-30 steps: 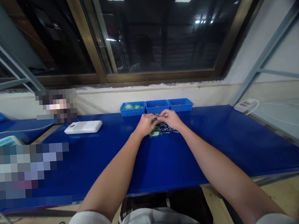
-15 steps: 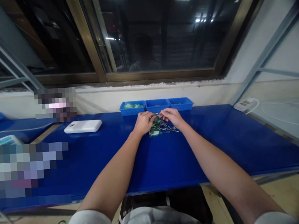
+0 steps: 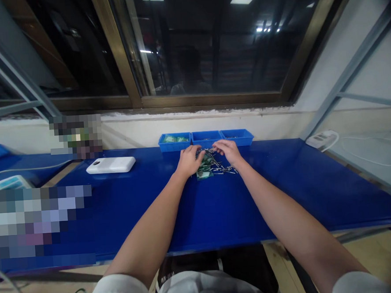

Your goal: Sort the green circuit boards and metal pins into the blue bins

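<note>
My left hand (image 3: 188,161) is at the left edge of a small heap on the blue table, thumb and fingers apart, with nothing clear between them. Across from it, my right hand (image 3: 228,151) hovers over the heap's right side with its fingers curled together; anything in them is too small to make out. Between and below the hands lie green-printed clear packets (image 3: 205,175) and loose thin silver metal rods (image 3: 228,168), possibly screws or pins. Part of the heap is hidden behind my left fingers.
Behind the heap stand three joined blue bins; the left bin (image 3: 175,147) contains green packets, while small metal pieces show in the middle bin (image 3: 206,144) and right bin (image 3: 240,141). A white power bank (image 3: 112,165) lies left on the blue table (image 3: 216,216). A white power strip (image 3: 321,138) sits far right.
My hands, which met over the heap, have drawn apart. The left fingers have spread, and the right hand has shifted slightly to the right. The camera view has also shifted slightly.
</note>
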Available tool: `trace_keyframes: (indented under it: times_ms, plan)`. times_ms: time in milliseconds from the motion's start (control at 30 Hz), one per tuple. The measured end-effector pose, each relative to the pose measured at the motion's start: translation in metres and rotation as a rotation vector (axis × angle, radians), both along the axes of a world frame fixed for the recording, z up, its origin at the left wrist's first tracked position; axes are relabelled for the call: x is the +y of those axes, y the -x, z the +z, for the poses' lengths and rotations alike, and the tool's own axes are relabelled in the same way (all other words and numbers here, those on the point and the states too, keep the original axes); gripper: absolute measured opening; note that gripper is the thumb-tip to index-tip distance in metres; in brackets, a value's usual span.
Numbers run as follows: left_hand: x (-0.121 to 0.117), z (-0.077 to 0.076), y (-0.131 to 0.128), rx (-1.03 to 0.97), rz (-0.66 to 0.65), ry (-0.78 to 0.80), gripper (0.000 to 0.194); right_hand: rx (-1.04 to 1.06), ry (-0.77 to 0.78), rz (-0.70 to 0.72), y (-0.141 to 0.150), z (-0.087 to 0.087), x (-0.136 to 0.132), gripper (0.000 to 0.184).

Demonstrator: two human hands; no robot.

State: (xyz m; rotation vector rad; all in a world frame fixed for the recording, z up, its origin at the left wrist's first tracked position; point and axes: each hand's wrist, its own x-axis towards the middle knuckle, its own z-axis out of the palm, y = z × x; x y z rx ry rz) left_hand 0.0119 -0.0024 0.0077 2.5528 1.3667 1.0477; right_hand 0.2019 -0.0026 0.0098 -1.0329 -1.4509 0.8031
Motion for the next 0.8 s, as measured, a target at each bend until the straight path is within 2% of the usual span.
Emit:
trace_keyframes:
  times_ms: [100,167,300,400,500,600,700,800]
  plan:
    - [0.003,-0.003,0.003,0.010,0.073,0.020,0.033,-0.136,-0.057,-0.151,-0.002,0.005,0.009,0.027]
    - [0.005,-0.005,0.005,0.020,0.086,0.022,0.031,-0.192,-0.054,-0.190,-0.003,0.009,0.016,0.031]
    - [0.006,-0.008,0.005,0.038,0.068,0.010,0.030,-0.165,0.000,-0.127,-0.004,0.015,0.025,0.053]
    - [0.006,-0.009,0.004,0.039,0.057,0.000,0.030,-0.151,-0.010,-0.061,-0.004,0.017,0.022,0.057]
    - [0.006,-0.008,0.004,0.047,0.056,0.015,0.031,-0.265,-0.040,-0.115,-0.007,0.011,0.013,0.043]
    - [0.005,-0.008,0.003,0.076,0.055,0.045,0.035,-0.493,-0.007,-0.234,-0.010,-0.001,0.004,0.028]
    - [0.006,-0.010,0.003,0.121,0.040,0.075,0.043,-0.743,0.049,-0.266,-0.011,-0.013,0.000,0.033]
    - [0.007,-0.014,0.003,0.164,-0.002,0.093,0.049,-0.899,0.053,-0.248,-0.007,-0.021,0.001,0.042]
